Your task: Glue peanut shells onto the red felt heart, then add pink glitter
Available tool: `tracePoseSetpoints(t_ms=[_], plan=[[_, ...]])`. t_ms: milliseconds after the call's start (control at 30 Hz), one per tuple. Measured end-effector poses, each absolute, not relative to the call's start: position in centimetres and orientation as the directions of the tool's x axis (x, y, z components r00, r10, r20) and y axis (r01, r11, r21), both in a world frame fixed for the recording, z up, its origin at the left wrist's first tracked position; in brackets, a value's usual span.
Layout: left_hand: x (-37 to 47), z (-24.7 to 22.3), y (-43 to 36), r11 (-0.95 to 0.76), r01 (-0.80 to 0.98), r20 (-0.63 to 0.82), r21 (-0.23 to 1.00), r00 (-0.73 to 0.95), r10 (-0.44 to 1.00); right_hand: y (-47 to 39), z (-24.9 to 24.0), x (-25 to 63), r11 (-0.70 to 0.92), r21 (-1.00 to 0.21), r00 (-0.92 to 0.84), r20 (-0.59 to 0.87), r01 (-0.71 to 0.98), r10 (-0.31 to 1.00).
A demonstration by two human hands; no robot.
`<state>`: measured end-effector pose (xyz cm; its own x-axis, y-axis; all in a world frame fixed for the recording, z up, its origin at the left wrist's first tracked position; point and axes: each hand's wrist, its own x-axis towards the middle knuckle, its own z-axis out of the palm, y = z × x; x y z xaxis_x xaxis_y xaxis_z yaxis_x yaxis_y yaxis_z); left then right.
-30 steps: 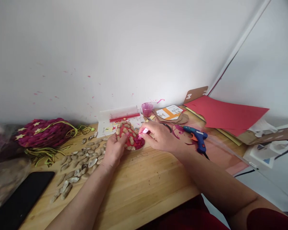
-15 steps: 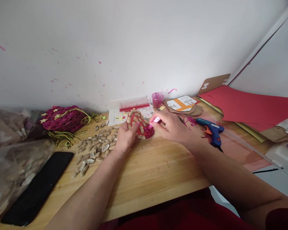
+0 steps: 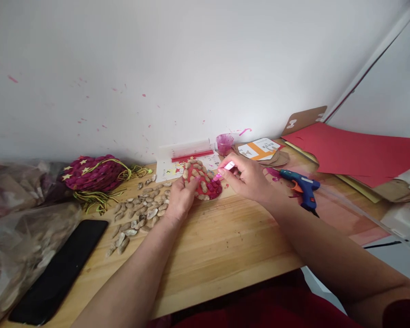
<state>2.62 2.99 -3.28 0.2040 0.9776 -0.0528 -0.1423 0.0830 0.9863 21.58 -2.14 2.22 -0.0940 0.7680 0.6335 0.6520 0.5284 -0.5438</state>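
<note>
A red piece [image 3: 198,175] covered with peanut shells is gripped at its left edge by my left hand [image 3: 181,198], thumb on top. Its lower right shells are coated magenta; the others are tan. My right hand [image 3: 244,175] pinches a white-and-pink brush [image 3: 228,166], whose pink end touches the magenta shells. Loose peanut shells [image 3: 141,205] lie left of my left hand. Behind the piece is a white sheet [image 3: 164,169] with small stars. A cup [image 3: 224,143] stained with magenta paint stands against the wall.
Magenta shell pieces [image 3: 95,175] with yellow stars and cords sit at the left. Plastic bags [image 3: 27,246] and a black phone [image 3: 59,273] lie nearer. A blue glue gun [image 3: 305,187], brown cutouts [image 3: 280,159] and red card [image 3: 362,150] are at the right.
The brush is tilted differently and shows more of its white handle, with my right hand slightly farther right. The whole view has shifted a little.
</note>
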Motion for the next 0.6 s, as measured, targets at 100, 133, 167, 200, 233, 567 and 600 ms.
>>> tracePoseSetpoints(t_ms=[100, 133, 167, 200, 233, 567, 600], plan=[[2.7, -3.3, 2.9, 0.062, -0.172, -0.027, 0.983, 0.201, 0.979, -2.2, 2.4, 21.7, 0.49, -0.651, -0.03, 0.584, 0.58, 0.811], [2.8, -3.3, 2.9, 0.063, -0.193, -0.024, 0.979, 0.201, 0.979, -2.2, 2.4, 21.7, 0.484, -0.665, -0.008, 0.584, 0.568, 0.812], [2.8, -3.2, 2.8, 0.072, -0.209, -0.03, 0.975, 0.196, 0.98, -2.1, 2.3, 21.8, 0.485, -0.67, 0.02, 0.597, 0.562, 0.802], [2.9, -3.1, 2.8, 0.086, -0.217, -0.046, 0.972, 0.184, 0.982, -2.0, 2.2, 21.9, 0.485, -0.67, 0.053, 0.615, 0.562, 0.787], [2.9, -3.0, 2.8, 0.105, -0.219, -0.069, 0.97, 0.17, 0.983, -2.0, 2.2, 22.0, 0.482, -0.669, 0.092, 0.632, 0.567, 0.769], [3.2, -2.1, 1.5, 0.285, -0.376, -0.167, 0.882, 0.318, 0.933, -2.0, 2.3, 22.0, 0.478, -0.657, 0.151, 0.666, 0.583, 0.731], [3.2, -2.0, 1.4, 0.297, -0.392, -0.163, 0.871, 0.339, 0.927, -2.0, 2.3, 22.0, 0.487, -0.652, 0.143, 0.671, 0.581, 0.728]])
